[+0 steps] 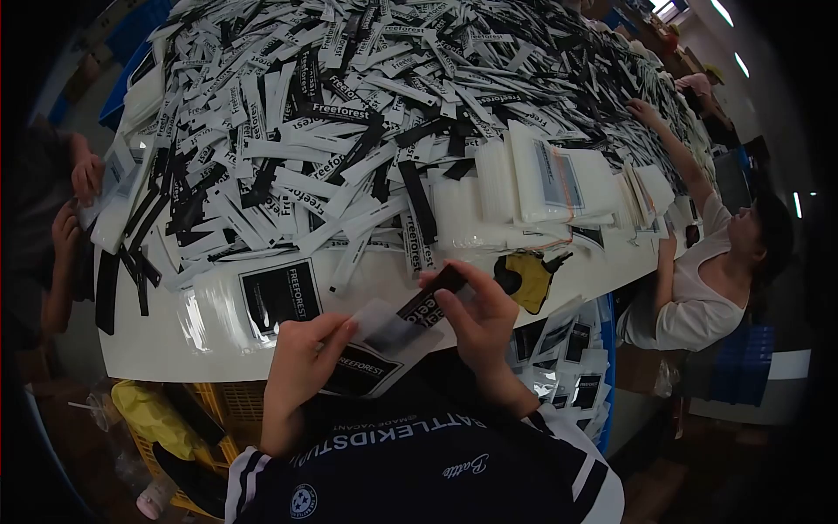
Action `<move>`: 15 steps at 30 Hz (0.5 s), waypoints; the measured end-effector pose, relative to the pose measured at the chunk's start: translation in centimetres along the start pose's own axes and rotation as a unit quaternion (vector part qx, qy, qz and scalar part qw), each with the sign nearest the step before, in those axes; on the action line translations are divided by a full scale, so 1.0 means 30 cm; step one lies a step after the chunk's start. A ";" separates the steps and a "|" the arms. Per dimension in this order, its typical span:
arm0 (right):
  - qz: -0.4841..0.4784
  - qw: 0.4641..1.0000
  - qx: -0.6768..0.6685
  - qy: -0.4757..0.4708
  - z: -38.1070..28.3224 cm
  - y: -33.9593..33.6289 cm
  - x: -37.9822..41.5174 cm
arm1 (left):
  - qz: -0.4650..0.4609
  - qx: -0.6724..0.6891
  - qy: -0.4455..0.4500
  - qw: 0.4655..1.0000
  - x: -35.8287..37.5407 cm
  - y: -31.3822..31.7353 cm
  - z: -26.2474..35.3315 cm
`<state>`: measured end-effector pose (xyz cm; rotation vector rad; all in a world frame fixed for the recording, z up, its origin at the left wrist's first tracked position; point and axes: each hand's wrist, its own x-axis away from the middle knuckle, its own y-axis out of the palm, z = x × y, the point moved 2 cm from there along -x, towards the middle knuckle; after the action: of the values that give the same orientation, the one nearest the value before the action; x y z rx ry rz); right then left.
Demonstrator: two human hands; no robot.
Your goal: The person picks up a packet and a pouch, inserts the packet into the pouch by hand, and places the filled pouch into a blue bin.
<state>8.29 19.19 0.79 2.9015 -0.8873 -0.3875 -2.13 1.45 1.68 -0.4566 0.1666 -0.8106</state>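
My left hand [301, 354] pinches the edge of a clear plastic bag [362, 371] with a black FREEFOREST panel, tilted above the table's front edge. My right hand [482, 316] is closed on a narrow black packet [428, 306] with white Freeforest lettering, thumb on top. The packet's lower end overlaps the mouth of the bag. Just beyond my left hand, a stack of similar bags [278, 297] lies flat on the white table [148, 354]. A broad heap of black and white Freeforest packets [323, 113] covers the table in front of me.
Bundled bags [554, 179] stand right of the heap, near a yellow and black cloth item [528, 279]. A blue bin [572, 358] of filled bags sits below, at my right. One person [707, 271] reaches into the heap; another person's hands [74, 201] hold a bag at left.
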 end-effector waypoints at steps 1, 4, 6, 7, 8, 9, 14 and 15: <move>-0.002 1.000 0.002 0.002 -0.001 -0.013 -0.001 | 0.014 0.022 0.008 1.000 0.003 0.005 0.014; -0.152 0.957 0.246 -0.033 -0.061 0.026 -0.007 | 0.048 0.034 0.008 0.998 0.007 0.028 0.000; -0.227 0.949 0.195 0.102 -0.052 -0.023 -0.026 | 0.036 0.035 0.015 0.999 0.007 0.016 0.006; -0.296 0.915 0.137 0.237 -0.038 -0.044 -0.029 | 0.023 0.035 0.020 0.999 0.011 0.014 0.008; -0.298 0.914 0.136 0.238 -0.031 -0.056 -0.046 | 0.024 0.034 0.018 0.999 0.012 0.015 0.007; -0.338 0.890 0.072 0.299 -0.017 -0.060 -0.055 | 0.004 0.020 0.039 0.999 0.013 0.020 0.008; -0.445 0.841 0.061 0.302 0.077 -0.054 -0.064 | -0.010 -0.009 0.055 0.998 0.012 0.059 0.013; -0.458 0.837 0.085 0.286 0.083 -0.040 -0.069 | 0.003 -0.002 0.057 0.998 0.015 0.065 0.017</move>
<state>6.63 21.32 -1.35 3.0774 0.6121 0.5440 -0.37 2.47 1.26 -0.4137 0.2747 -0.8309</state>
